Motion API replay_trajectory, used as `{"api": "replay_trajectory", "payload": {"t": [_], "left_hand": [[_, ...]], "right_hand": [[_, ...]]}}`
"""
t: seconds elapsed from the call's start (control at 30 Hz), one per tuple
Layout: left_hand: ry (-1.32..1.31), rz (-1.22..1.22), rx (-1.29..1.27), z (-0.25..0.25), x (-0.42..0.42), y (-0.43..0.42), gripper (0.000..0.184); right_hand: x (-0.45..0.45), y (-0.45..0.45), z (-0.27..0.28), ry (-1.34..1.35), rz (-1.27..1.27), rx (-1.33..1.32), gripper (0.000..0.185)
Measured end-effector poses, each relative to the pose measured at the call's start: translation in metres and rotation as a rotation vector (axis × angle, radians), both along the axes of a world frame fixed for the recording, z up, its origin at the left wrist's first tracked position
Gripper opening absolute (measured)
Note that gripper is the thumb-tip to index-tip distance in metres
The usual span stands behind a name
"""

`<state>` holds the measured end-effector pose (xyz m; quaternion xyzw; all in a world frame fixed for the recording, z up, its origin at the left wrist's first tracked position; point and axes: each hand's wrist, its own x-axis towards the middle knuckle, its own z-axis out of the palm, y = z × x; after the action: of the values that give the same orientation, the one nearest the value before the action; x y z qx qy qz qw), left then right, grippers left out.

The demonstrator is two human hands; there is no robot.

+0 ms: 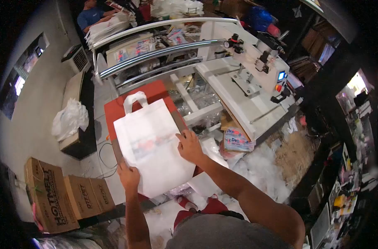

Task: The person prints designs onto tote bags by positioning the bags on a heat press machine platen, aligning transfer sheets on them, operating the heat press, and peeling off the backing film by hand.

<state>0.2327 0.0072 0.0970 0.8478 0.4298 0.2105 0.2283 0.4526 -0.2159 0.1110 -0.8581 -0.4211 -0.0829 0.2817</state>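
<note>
A white tote bag (149, 145) with a loop handle at its far end lies on a red heat press bed (114, 110). Faint red and blue marks show across its middle. My left hand (129, 176) grips the bag's left edge near the front corner. On the opposite edge, my right hand (191, 146) has thumb and fingers closed on the fabric. The bag's near end hangs over the front of the bed.
The heat press (234, 83) has a chrome rail (164, 57) and a lit control panel. Printed bags (238, 139) lie beneath it. Cardboard boxes (50, 195) stand left, near a bench (66, 143) with white plastic. A person (89, 16) sits at the back.
</note>
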Motion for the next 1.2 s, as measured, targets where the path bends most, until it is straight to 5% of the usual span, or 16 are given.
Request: {"api": "replay_trajectory", "payload": {"t": [0.13,0.2,0.23,0.27,0.47,0.67,0.93,1.2], "left_hand": [[-0.089,-0.154,0.281,0.026,0.019,0.0,0.051],[-0.107,-0.396,0.14,0.04,0.041,-0.004,0.05],[-0.032,-0.609,0.538,0.007,0.048,0.005,0.053],[0.145,-0.578,0.35,-0.001,0.056,-0.001,0.059],[0.348,-0.377,0.31,-0.007,0.122,0.079,0.068],[0.298,-0.233,0.367,-0.018,0.141,0.108,0.065],[0.333,-0.425,0.206,0.005,-0.05,-0.068,0.064],[-0.089,-0.106,0.09,-0.002,-0.089,-0.076,0.052]], "right_hand": [[-0.002,0.019,0.012,-0.089,0.109,-0.064,0.051],[-0.005,0.021,-0.006,-0.08,0.125,-0.162,0.056],[-0.009,0.026,-0.013,-0.076,0.153,-0.255,0.062],[-0.009,0.029,-0.011,0.003,0.159,-0.314,0.065],[-0.01,0.034,-0.007,0.011,0.152,-0.383,0.068],[-0.012,0.034,-0.008,0.02,0.148,-0.393,0.068],[-0.011,0.033,-0.015,-0.029,0.156,-0.36,0.07],[-0.008,0.032,-0.004,-0.013,0.2,-0.451,0.069]]}}
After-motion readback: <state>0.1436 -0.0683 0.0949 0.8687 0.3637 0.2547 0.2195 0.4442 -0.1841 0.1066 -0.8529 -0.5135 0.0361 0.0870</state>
